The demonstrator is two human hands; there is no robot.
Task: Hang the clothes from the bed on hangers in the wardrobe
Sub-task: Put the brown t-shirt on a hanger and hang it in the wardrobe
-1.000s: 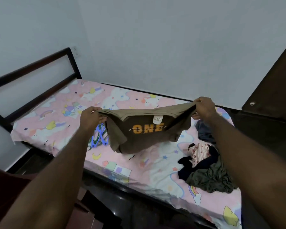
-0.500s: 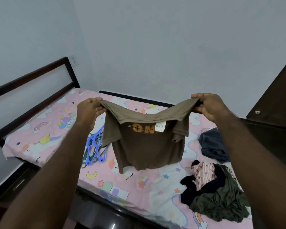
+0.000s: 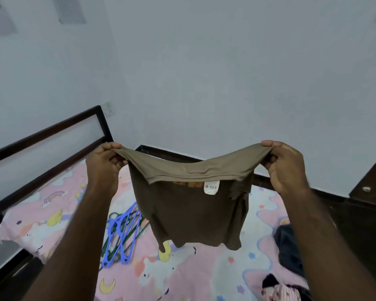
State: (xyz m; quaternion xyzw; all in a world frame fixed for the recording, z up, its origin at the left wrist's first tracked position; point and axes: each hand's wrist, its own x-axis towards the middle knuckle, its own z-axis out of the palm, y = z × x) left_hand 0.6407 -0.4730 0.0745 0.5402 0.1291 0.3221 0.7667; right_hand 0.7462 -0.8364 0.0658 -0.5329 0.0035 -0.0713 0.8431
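- Dark headboard frame (image 3: pixel 46 135): stands at the left end of the bed, against the pale wall.
- Pink cartoon-print bed sheet (image 3: pixel 41 213): covers the mattress below both arms.
- Left hand (image 3: pixel 103 164): raised, with fingers and thumb curled and pinching the left end of the T-shirt's upper edge.
- Blue and green hangers (image 3: pixel 122 235): lie in a loose heap on the sheet, below and just right of the left forearm.
- Olive-brown T-shirt (image 3: pixel 193 209): stretched between the two hands, hanging in the air above the bed. Its top edge is folded over.
- White barcode tag (image 3: pixel 211 187): sits just under that fold, beside an orange print that is mostly hidden.
- Right hand (image 3: pixel 284 168): raised and pinching the right end of the same edge.
- Dark garment (image 3: pixel 288 250) and striped garment (image 3: pixel 280 293): lie on the sheet beside the right forearm.
- Dark brown panel with a knob (image 3: pixel 373 174): at the far right, possibly the wardrobe door.
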